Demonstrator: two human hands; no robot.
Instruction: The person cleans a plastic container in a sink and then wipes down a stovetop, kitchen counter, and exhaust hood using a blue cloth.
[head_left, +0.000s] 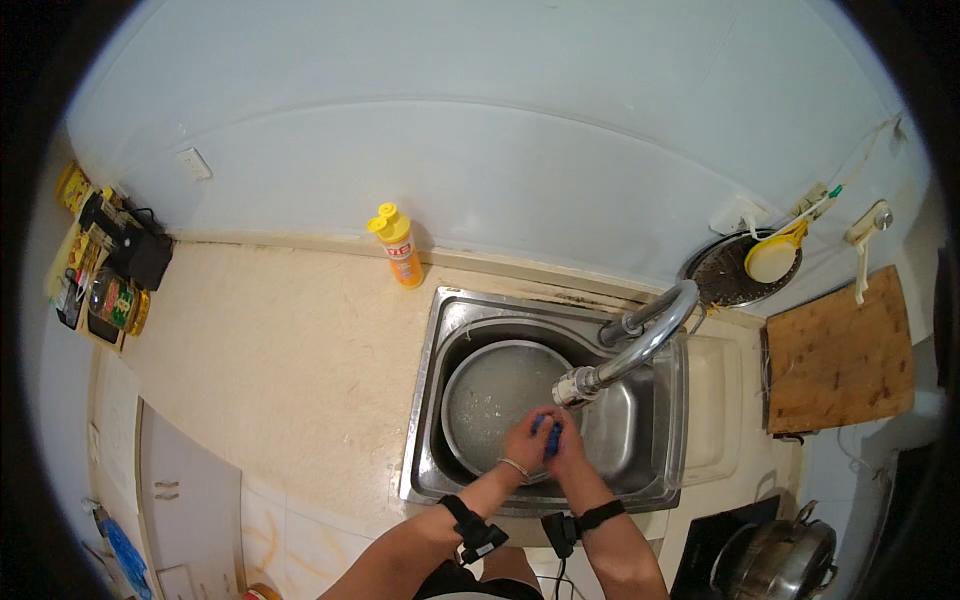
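Both my hands meet under the faucet, above the sink. My left hand (526, 444) and my right hand (570, 444) are closed around a small dark blue thing (553, 439), perhaps a cloth or sponge; my fingers hide most of it. Below them a round metal basin (487, 390) of cloudy water sits in the stainless steel sink (421, 420). Small pale bits float on that water. The curved chrome faucet (649, 346) reaches in from the back right, its white-tipped spout (574, 387) just above my fingers. Whether water is running I cannot tell.
A yellow-capped detergent bottle (401, 255) stands by the wall. Right of the sink lie a clear plastic tray (712, 405) and an upright wooden cutting board (840, 360). A metal pot (780, 559) is at lower right. An oil bottle (118, 304) stands far left.
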